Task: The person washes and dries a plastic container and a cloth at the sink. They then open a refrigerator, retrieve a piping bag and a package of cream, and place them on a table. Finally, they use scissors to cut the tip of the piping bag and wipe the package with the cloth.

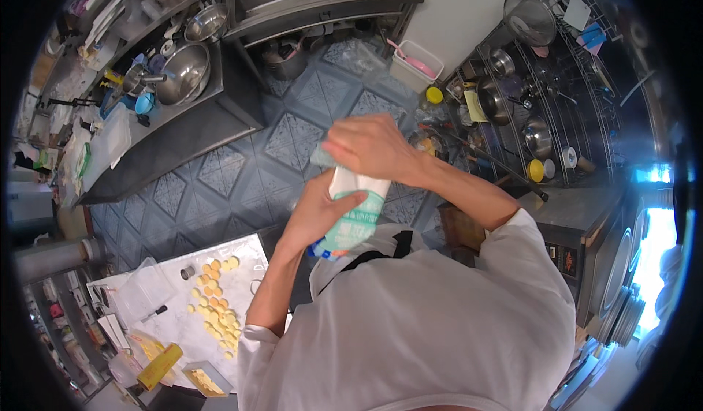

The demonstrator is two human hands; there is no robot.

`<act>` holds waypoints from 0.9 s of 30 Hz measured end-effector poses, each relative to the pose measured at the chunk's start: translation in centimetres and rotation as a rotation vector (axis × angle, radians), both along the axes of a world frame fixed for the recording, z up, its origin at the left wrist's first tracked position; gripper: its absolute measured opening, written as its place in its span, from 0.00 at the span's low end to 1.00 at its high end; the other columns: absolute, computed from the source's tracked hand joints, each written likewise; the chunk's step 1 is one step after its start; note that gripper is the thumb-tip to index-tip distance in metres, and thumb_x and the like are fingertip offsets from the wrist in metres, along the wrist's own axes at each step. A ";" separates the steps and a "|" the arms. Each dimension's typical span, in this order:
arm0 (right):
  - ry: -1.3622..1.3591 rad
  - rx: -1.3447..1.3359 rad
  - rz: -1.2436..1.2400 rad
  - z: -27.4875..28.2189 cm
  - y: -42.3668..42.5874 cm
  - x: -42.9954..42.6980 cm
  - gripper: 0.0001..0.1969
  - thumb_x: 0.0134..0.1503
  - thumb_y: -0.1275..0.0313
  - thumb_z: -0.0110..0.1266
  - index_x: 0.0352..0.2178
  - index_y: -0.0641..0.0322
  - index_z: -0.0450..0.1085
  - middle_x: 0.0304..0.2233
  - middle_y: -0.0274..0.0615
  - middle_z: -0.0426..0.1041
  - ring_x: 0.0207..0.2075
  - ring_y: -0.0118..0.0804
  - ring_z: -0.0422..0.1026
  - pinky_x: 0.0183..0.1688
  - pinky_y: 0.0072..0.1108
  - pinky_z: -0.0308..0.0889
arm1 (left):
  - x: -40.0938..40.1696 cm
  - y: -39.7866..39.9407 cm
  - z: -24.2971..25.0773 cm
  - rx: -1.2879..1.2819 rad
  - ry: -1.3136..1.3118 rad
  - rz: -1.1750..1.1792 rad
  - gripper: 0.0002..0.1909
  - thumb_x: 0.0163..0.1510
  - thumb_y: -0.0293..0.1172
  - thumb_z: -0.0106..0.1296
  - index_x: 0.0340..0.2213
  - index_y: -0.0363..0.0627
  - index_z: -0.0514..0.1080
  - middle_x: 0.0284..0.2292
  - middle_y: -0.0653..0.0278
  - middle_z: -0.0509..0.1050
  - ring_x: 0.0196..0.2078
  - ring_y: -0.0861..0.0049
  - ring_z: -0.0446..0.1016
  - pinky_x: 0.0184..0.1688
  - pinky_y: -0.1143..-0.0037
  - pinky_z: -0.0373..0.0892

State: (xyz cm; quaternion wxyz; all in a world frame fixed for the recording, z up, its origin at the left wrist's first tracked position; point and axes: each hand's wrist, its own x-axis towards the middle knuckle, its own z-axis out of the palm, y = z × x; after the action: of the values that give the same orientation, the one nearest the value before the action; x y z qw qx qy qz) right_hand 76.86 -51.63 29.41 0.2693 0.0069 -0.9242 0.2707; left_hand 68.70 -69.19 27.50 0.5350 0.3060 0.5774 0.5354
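Observation:
My left hand (313, 210) grips the side of a green and white plastic package (360, 213) in front of my chest, its thumb across the printed front. Over the package's upper end, my right hand (368, 145) is closed on the package's top, with a pale green part showing beside its fingers. The package bears writing and has a blue and orange lower end. What it contains cannot be seen.
Yellow and orange round pieces (219, 317) lie on a white worktop (187, 268) at lower left. A steel counter (214, 76) with metal bowls stands upper left. Wire shelving (576, 114) with pans is at right, near a white bin (414, 68) on the tiled floor.

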 end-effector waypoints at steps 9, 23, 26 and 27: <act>0.112 -0.578 -0.210 3.5 2.1 -0.2 0.11 0.61 0.69 0.53 0.27 0.65 0.70 0.22 0.45 0.71 0.24 0.45 0.72 0.28 0.30 0.66 | -2.0 0.3 1.8 -0.033 0.020 -0.069 0.23 0.52 0.28 0.66 0.48 0.35 0.72 0.37 0.63 0.79 0.37 0.80 0.77 0.41 0.75 0.73; 0.047 0.298 0.176 0.4 1.7 1.4 0.15 0.49 0.67 0.64 0.20 0.59 0.64 0.22 0.38 0.63 0.25 0.40 0.68 0.25 0.31 0.63 | -1.1 0.4 0.7 -0.091 0.193 -0.077 0.12 0.54 0.29 0.62 0.38 0.33 0.77 0.30 0.63 0.80 0.32 0.84 0.76 0.35 0.76 0.71; 0.013 0.247 0.137 0.1 2.1 2.0 0.14 0.49 0.68 0.64 0.20 0.60 0.64 0.22 0.39 0.63 0.25 0.42 0.68 0.25 0.32 0.63 | -1.2 0.2 0.8 -0.101 0.187 -0.106 0.12 0.54 0.29 0.61 0.37 0.33 0.78 0.28 0.61 0.80 0.30 0.83 0.76 0.35 0.76 0.71; -0.013 0.224 0.120 -0.2 2.1 2.4 0.13 0.49 0.69 0.64 0.20 0.60 0.65 0.22 0.40 0.64 0.26 0.43 0.68 0.25 0.32 0.63 | -1.1 0.1 0.6 -0.093 0.189 -0.121 0.12 0.54 0.29 0.62 0.37 0.33 0.77 0.28 0.61 0.80 0.30 0.83 0.76 0.35 0.76 0.71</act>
State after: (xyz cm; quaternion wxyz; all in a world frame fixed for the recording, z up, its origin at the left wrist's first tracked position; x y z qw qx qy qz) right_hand 79.30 -49.49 29.23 0.2442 0.0902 -0.9483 0.1816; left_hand 67.56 -69.05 28.11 0.5230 0.3643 0.6302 0.4435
